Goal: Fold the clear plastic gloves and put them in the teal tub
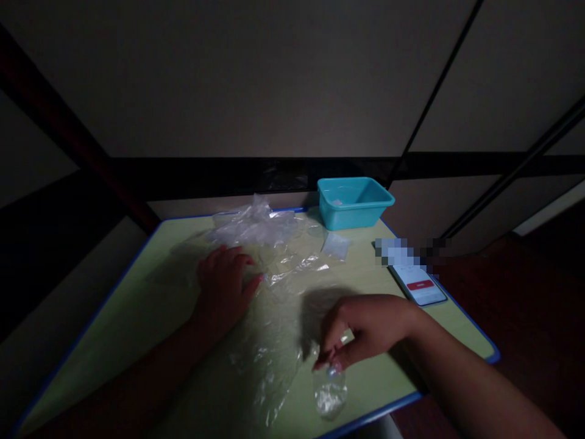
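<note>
Clear plastic sheeting [269, 341] lies crumpled down the middle of the table, and a whitish bundle of plastic bags [258, 225] is heaped at its far end. My left hand [223, 277] rests at the left edge of the plastic, fingers apart and slightly curled, with nothing seen in it. Near the front edge, my right hand [361, 329] pinches the top of a small clear plastic bag [329, 393] between thumb and fingers. What the small bag contains, if anything, cannot be made out.
A turquoise basket [354, 216] stands at the back right, with a small pale item inside. A small white packet [336, 246] lies in front of it. A phone [423, 283] with a lit screen lies along the right edge. Cabinet panels rise behind the blue-edged table [150, 317].
</note>
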A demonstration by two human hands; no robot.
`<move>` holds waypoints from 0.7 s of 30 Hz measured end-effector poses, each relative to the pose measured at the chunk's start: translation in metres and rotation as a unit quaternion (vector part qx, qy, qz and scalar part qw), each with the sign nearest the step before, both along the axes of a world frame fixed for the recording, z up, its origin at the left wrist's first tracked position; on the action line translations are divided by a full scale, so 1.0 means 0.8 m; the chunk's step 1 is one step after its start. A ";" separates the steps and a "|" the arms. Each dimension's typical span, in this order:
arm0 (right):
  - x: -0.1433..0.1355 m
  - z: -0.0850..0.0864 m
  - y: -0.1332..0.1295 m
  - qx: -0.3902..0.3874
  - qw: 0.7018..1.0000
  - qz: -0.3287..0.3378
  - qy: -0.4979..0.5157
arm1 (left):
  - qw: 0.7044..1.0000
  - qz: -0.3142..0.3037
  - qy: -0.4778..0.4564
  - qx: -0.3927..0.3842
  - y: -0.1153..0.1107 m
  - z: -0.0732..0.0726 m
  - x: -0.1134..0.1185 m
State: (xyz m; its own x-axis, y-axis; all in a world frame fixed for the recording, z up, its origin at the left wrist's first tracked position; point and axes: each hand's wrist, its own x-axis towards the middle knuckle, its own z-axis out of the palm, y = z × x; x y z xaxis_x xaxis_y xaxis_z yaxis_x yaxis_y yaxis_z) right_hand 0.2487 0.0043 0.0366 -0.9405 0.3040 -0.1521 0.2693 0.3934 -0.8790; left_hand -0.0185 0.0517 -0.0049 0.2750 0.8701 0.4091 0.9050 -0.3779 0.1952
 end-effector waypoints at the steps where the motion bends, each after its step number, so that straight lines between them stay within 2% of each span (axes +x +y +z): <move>1: -0.002 0.001 0.001 0.045 0.998 -0.050 0.007 | 1.000 -0.009 0.010 0.028 -0.007 0.003 0.003; 3: -0.004 0.001 0.004 0.179 0.967 -0.179 -0.017 | 0.994 -0.077 0.032 0.063 -0.028 0.005 0.010; 5: -0.003 -0.003 0.009 0.292 0.913 -0.273 -0.081 | 0.982 -0.178 0.046 0.047 -0.052 0.003 0.021; 6: -0.002 -0.006 0.011 0.319 0.895 -0.292 -0.111 | 0.976 -0.210 0.053 0.031 -0.063 0.002 0.026; 7: -0.002 -0.009 0.013 0.326 0.889 -0.292 -0.132 | 0.970 -0.236 0.063 0.014 -0.072 0.000 0.030; 9: -0.002 -0.016 0.017 0.304 0.906 -0.256 -0.148 | 0.961 -0.267 0.065 -0.013 -0.081 -0.002 0.036; 11: -0.003 -0.020 0.019 0.269 0.924 -0.216 -0.167 | 0.967 -0.253 0.033 -0.024 -0.074 0.001 0.035; 13: -0.005 -0.022 0.020 0.240 0.929 -0.193 -0.207 | 0.981 -0.191 -0.027 -0.025 -0.057 0.009 0.027; 16: -0.004 -0.020 0.020 0.223 0.919 -0.188 -0.266 | 0.992 -0.099 -0.077 -0.027 -0.026 0.024 0.010; 18: 0.000 -0.016 0.020 0.225 0.907 -0.203 -0.291 | 0.994 -0.072 -0.080 -0.035 -0.013 0.030 0.001; 21: 0.004 -0.011 0.019 0.228 0.889 -0.229 -0.323 | 0.995 -0.055 -0.053 -0.065 -0.007 0.033 -0.002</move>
State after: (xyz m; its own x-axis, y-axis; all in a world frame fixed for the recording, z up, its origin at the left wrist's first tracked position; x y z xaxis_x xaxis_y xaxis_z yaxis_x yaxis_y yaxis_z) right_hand 0.2516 0.0194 0.0275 -0.4634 0.8014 -0.3780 0.8840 0.3888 -0.2594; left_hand -0.0200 0.0460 0.0215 0.3328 0.8848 0.3262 0.8309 -0.4388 0.3422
